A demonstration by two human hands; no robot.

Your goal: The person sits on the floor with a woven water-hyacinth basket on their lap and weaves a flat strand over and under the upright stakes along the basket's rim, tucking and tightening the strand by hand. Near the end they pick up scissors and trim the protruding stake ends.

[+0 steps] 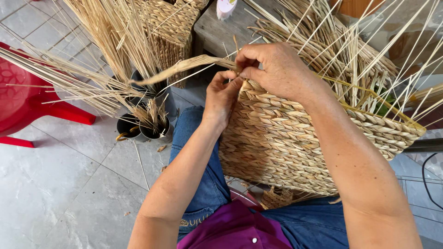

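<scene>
Half-woven straw basket (295, 138) propped on the lap, tipped on its side. Right hand (272, 67) pinched shut on a flat dried strand (184, 67) at the basket's rim; left hand (221, 94) curled closed just beneath, fingers pressed to the weave. Risk of the brittle strand splitting if pulled hard against the stiff upright stakes (360, 50). Fingertips hidden; basket's far end cut off.
</scene>
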